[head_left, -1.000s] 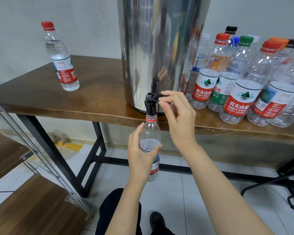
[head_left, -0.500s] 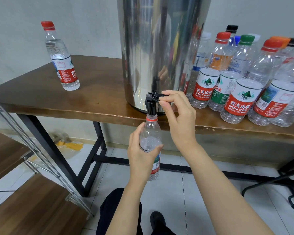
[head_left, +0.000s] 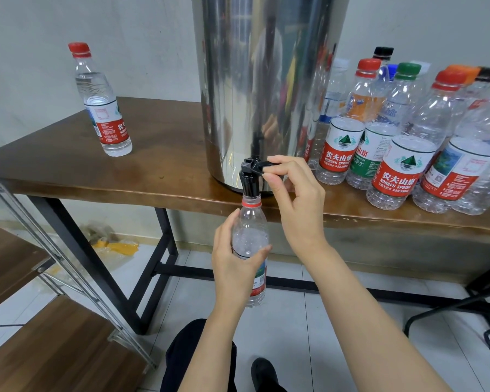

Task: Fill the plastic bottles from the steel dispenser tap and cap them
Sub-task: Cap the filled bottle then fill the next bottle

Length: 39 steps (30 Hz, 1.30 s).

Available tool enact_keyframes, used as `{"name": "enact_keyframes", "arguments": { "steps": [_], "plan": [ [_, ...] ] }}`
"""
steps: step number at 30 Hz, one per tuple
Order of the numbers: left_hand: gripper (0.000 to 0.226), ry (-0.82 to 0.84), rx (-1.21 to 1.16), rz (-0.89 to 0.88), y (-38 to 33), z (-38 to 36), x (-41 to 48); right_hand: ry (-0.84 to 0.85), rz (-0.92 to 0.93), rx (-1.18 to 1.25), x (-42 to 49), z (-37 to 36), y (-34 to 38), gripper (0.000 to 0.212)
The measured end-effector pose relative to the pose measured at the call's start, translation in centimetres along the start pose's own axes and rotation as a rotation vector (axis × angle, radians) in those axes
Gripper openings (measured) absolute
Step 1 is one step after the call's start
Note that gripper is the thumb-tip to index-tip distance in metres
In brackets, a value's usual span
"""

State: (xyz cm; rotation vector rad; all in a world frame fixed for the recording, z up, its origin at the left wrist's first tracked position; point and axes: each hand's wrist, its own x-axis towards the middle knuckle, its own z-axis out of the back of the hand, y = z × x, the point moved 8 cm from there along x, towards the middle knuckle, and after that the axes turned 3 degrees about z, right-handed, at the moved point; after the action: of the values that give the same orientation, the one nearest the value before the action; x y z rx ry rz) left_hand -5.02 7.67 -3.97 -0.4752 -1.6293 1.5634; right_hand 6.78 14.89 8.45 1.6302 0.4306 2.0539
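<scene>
Mirror-glossy steel dispenser (head_left: 263,89), clear plastic bottle (head_left: 251,239)

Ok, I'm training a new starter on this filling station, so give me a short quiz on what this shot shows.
1. True or false: the left hand grips the uncapped bottle under the tap.
2. What does the right hand pinch? A) the tap lever B) a bottle cap C) the table edge
3. What colour is the cap on the lone bottle left of the steel dispenser?
Key: 1 true; 2 A; 3 red.
</scene>
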Motion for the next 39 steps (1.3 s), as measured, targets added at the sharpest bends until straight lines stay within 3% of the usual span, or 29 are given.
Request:
{"name": "enact_keyframes", "arguments": {
  "steps": [28,39],
  "plan": [
    [0.085,-0.005,-0.001,0.002,0.3,0.0,0.3,0.032,-0.007,-0.007,0.1,0.1,0.2,0.019],
    [0.083,0.014,-0.025,0.004,0.3,0.1,0.3,0.138,0.254,-0.225,0.5,1.0,1.6,0.022]
  ]
}}
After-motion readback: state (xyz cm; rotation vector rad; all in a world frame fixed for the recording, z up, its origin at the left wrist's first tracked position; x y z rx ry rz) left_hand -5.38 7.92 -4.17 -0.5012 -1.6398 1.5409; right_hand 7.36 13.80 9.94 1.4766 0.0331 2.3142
